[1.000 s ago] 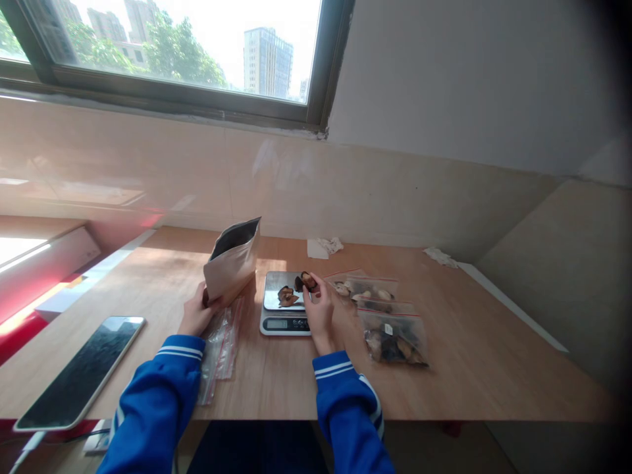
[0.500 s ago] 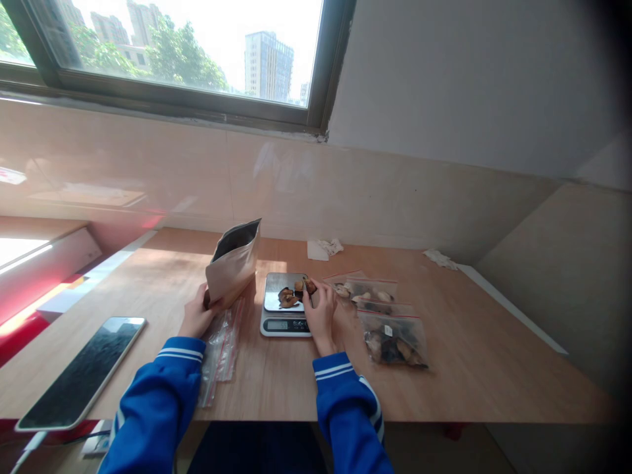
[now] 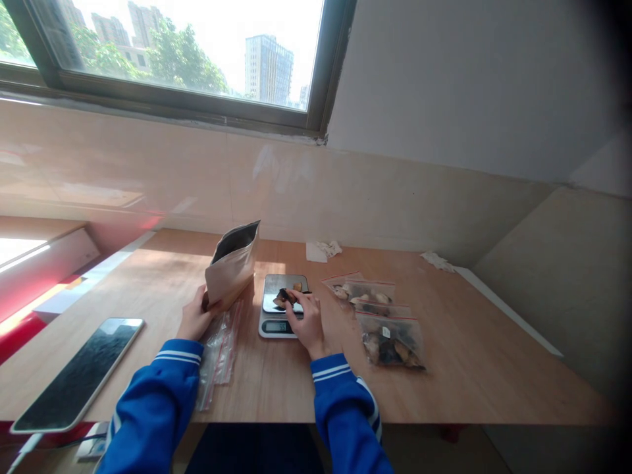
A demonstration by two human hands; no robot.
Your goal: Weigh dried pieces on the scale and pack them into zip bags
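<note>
My left hand (image 3: 194, 316) is closed on the lower side of a brown stand-up pouch (image 3: 230, 275), whose top gapes and shows a dark silvery lining. Above a small digital kitchen scale (image 3: 267, 327), my right hand (image 3: 307, 321) has its thumb and fingertips pinched on a dark brown dried mushroom piece (image 3: 282, 299). Another dried piece (image 3: 297, 287) lies on the metal weighing plate just behind. The right fingers cover part of the scale's display and buttons. Flat clear zip bags (image 3: 217, 359) with red seals lie below the left hand.
Right of the scale, filled zip bags of dried pieces lie together, the nearest zip bag (image 3: 392, 343) bearing a small white label. A phone (image 3: 79, 375) on a white cable rests at the left edge. Crumpled tissue (image 3: 328, 249) is by the wall.
My right hand has moved left and slightly nearer over the scale, and its fingertips now pinch a piece at the plate's left. The left hand and pouch stay nearly still.
</note>
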